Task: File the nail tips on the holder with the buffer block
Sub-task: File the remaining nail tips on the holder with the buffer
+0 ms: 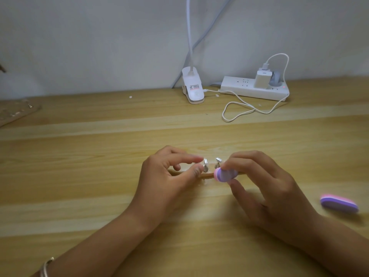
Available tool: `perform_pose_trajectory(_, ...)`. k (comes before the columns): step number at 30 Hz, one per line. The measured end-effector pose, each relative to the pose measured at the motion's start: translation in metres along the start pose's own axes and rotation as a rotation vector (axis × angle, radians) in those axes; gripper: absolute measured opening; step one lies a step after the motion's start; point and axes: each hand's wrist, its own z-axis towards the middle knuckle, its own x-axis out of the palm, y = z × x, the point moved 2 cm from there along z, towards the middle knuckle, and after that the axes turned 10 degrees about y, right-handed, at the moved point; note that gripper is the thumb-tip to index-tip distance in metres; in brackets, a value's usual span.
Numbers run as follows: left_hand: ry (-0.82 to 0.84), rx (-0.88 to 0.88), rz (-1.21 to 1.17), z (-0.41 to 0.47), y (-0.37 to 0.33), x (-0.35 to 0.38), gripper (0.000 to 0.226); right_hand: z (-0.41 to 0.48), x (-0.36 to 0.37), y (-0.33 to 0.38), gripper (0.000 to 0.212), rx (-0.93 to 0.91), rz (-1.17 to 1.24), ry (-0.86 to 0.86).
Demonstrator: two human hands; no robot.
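- The left hand (165, 176) has its fingers (196, 158) pinching a nail tip (205, 166) on the holder (205, 175), mid-counter (99, 156).
- The right hand (265, 188) clamps the buffer block (224, 174) beside the second tip (217, 163).
- A spare buffer (339, 203) lies at the right; a lamp clip (192, 86) and power strip (253, 89) sit behind.

light: dim, soft, even | shadows: faint under hands (219, 188) | focus: slightly soft | edges: wide-angle bowing
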Motion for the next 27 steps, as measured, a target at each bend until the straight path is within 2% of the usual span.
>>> perform_pose_trajectory(10,0.021,-0.049,-0.075,0.001,0.003,0.0,0.015,0.001,-0.002,0.002,0.02,0.008,0.0,0.003)
perform_pose_trajectory(19,0.029,-0.032,-0.038,0.001,-0.001,0.001,0.021,0.001,-0.002,0.003,0.018,-0.004,0.012,0.003)
perform_pose_trajectory(23,0.025,0.012,0.119,0.004,-0.004,0.004,0.034,0.002,-0.001,0.003,0.018,-0.008,0.005,0.009)
perform_pose_trajectory(27,0.022,0.082,0.316,0.01,-0.008,0.01,0.021,0.002,0.0,0.003,0.02,-0.009,-0.005,0.012)
